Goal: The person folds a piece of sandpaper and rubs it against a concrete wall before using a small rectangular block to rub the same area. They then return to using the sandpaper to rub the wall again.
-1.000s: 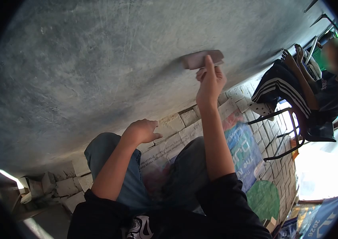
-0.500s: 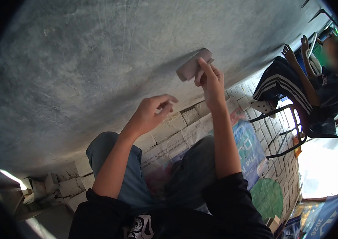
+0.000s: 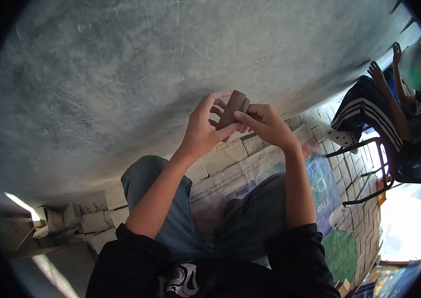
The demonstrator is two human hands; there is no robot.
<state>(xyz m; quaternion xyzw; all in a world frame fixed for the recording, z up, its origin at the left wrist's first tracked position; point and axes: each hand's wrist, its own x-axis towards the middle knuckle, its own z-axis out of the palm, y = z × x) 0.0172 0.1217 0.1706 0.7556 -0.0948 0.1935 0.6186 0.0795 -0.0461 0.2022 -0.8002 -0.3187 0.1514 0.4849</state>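
Note:
A brownish-grey rolled sheet (image 3: 233,108), perhaps sandpaper, is held between both hands in front of the grey wall (image 3: 121,89). My left hand (image 3: 205,121) has its fingers around the roll's far side and its thumb at the lower end. On the right side of the roll, my right hand (image 3: 267,124) pinches it, thumb on the front and fingers at the loose edge. The roll stands tilted, its upper end uncovered.
Another person (image 3: 409,109) sits on a black metal chair (image 3: 385,164) at the right. A printed banner (image 3: 245,184) lies on the paving bricks (image 3: 352,213) beneath my legs. Loose blocks (image 3: 72,214) lie at the lower left beside the wall.
My left hand has moved up and right onto the roll. My right hand has brought the roll down and left, turning it more upright. The camera view has shifted slightly.

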